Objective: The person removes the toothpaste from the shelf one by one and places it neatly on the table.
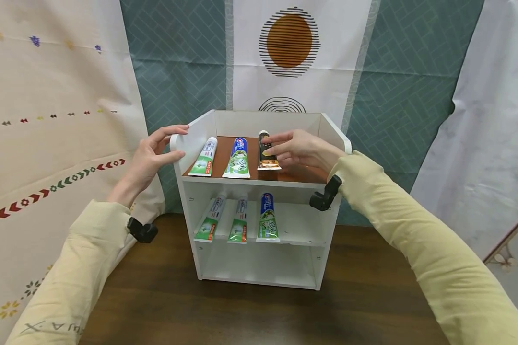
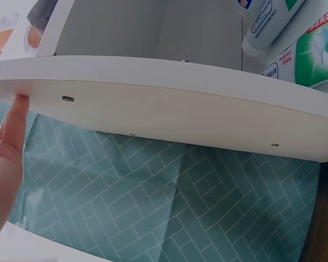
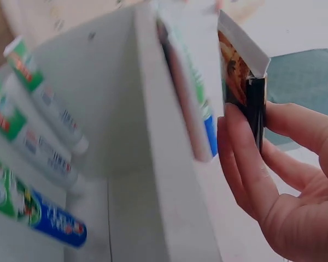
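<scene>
My right hand [image 1: 300,147] pinches a black toothpaste tube [image 1: 265,153] on the brown top of a white shelf unit [image 1: 259,180]. In the right wrist view, thumb and fingers hold the sides of the black tube [image 3: 256,106], its flat crimped end upward. To its left on the top lie a blue and green toothpaste tube [image 1: 237,160] and a white and green one [image 1: 205,158]. My left hand [image 1: 144,155] holds the upper front corner of the unit's left side panel [image 2: 169,103], thumb and fingers at its edge.
On the middle shelf lie two white and green tubes [image 1: 210,220] and a blue and green tube [image 1: 267,219]. The unit has a lower compartment [image 1: 259,263] and stands on a dark wooden table [image 1: 259,311]. Patterned cloths [image 1: 177,62] hang behind and beside it.
</scene>
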`<move>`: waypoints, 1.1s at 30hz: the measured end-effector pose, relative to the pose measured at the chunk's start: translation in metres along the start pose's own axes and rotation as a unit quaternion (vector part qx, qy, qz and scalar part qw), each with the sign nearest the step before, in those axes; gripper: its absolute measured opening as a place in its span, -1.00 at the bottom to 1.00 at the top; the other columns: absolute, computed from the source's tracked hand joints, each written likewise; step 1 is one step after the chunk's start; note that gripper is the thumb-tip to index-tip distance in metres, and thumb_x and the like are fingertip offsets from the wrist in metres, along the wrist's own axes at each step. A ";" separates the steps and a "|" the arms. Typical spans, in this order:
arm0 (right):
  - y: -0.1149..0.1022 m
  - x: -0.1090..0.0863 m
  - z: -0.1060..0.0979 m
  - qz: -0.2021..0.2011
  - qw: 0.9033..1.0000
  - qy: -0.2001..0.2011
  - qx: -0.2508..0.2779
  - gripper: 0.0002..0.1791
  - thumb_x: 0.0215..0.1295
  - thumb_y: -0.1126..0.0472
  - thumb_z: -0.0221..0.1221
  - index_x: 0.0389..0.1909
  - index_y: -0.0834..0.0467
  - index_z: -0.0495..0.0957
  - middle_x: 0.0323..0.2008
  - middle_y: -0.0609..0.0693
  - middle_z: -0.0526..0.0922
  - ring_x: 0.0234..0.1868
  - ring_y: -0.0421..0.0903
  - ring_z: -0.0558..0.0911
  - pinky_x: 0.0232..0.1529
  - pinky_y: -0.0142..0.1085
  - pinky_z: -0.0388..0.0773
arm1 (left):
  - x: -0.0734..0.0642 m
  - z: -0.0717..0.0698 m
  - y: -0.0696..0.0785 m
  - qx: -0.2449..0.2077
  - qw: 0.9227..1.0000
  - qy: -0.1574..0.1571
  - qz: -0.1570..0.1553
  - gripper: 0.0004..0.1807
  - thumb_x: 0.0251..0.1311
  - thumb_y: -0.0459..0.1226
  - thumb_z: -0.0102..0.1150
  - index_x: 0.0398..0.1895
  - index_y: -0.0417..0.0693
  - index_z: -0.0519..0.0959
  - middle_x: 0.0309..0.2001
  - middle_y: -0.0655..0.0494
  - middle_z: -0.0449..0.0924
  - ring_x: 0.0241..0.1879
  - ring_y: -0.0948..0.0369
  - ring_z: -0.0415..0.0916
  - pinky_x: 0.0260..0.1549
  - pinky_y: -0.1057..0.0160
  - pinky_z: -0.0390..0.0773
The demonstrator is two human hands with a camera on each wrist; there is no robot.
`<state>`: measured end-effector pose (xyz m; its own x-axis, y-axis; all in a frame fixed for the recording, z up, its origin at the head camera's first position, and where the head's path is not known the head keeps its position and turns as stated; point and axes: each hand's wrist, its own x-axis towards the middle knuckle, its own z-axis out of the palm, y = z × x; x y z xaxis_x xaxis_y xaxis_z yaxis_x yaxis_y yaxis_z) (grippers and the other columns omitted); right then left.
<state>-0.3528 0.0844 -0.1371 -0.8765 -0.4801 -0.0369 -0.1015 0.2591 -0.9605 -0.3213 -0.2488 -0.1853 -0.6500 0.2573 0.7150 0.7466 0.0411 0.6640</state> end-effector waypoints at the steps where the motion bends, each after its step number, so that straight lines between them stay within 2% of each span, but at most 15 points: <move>1: -0.001 -0.001 0.000 -0.001 1.000 0.002 0.019 -0.50 0.19 0.38 0.13 0.19 0.17 0.35 0.04 0.15 0.42 -0.50 -0.14 0.50 -0.44 -0.38 0.49 | 0.000 0.001 0.000 0.000 1.000 0.000 0.000 -0.57 0.02 -0.56 0.14 0.02 -0.19 0.48 0.18 -0.04 0.30 0.19 0.05 0.14 -0.06 0.22 0.24; 5: -0.005 -0.007 -0.001 -0.005 0.997 -0.008 0.083 -0.47 0.19 0.43 0.11 0.21 0.17 0.33 0.07 0.17 0.38 -0.27 -0.06 0.53 -0.34 -0.35 0.51 | 0.000 0.001 -0.001 0.003 1.000 0.003 0.003 -0.57 0.02 -0.56 0.13 0.03 -0.20 0.47 0.19 -0.04 0.30 0.19 0.05 0.14 -0.06 0.22 0.25; 10: -0.013 -0.019 -0.006 -0.026 0.992 -0.011 0.120 -0.44 0.17 0.48 0.09 0.23 0.18 0.31 0.11 0.20 0.35 -0.16 0.00 0.51 -0.24 -0.28 0.50 | 0.000 0.001 -0.001 0.002 1.000 0.004 0.005 -0.57 0.04 -0.56 0.12 0.04 -0.21 0.46 0.19 -0.04 0.29 0.16 0.03 0.17 -0.11 0.28 0.31; 14: -0.022 -0.032 -0.012 -0.033 0.991 0.000 0.126 -0.44 0.16 0.50 0.09 0.23 0.19 0.32 0.09 0.22 0.37 -0.22 0.01 0.54 -0.32 -0.30 0.53 | 0.000 0.002 -0.001 -0.006 1.000 0.004 0.004 -0.57 0.03 -0.58 0.11 0.04 -0.21 0.47 0.19 -0.05 0.29 0.16 0.04 0.17 -0.13 0.31 0.33; 20: -0.035 -0.051 -0.028 -0.022 0.990 0.004 0.139 -0.44 0.18 0.51 0.06 0.24 0.21 0.29 0.06 0.20 0.31 -0.32 -0.03 0.52 -0.42 -0.37 0.51 | 0.000 0.003 -0.002 -0.014 1.000 0.006 0.000 -0.56 0.03 -0.57 0.11 0.04 -0.21 0.46 0.19 -0.05 0.28 0.17 0.04 0.16 -0.13 0.32 0.34; 25: -0.038 -0.069 -0.047 -0.020 0.985 0.007 0.169 -0.39 0.12 0.53 0.11 0.24 0.20 0.29 0.08 0.20 0.29 -0.25 -0.01 0.54 -0.31 -0.32 0.52 | 0.000 0.002 -0.002 -0.018 1.000 0.006 -0.005 -0.55 0.03 -0.57 0.11 0.05 -0.19 0.46 0.20 -0.04 0.27 0.18 0.04 0.14 -0.12 0.32 0.32; 33: -0.035 -0.100 -0.086 -0.026 0.971 0.012 0.238 -0.56 0.13 0.58 0.06 0.04 0.25 0.49 -0.04 0.23 0.43 -0.19 0.06 0.56 -0.19 -0.22 0.48 | -0.001 0.003 -0.004 -0.023 1.000 0.018 -0.009 -0.56 0.04 -0.56 0.11 0.04 -0.17 0.47 0.20 -0.03 0.27 0.17 0.05 0.15 -0.11 0.31 0.31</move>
<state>-0.3015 0.1952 -0.0758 -0.8873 -0.4610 0.0163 0.0778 -0.1846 -0.9797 -0.3227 -0.2461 -0.1895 -0.6683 0.2229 0.7097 0.7282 0.0012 0.6854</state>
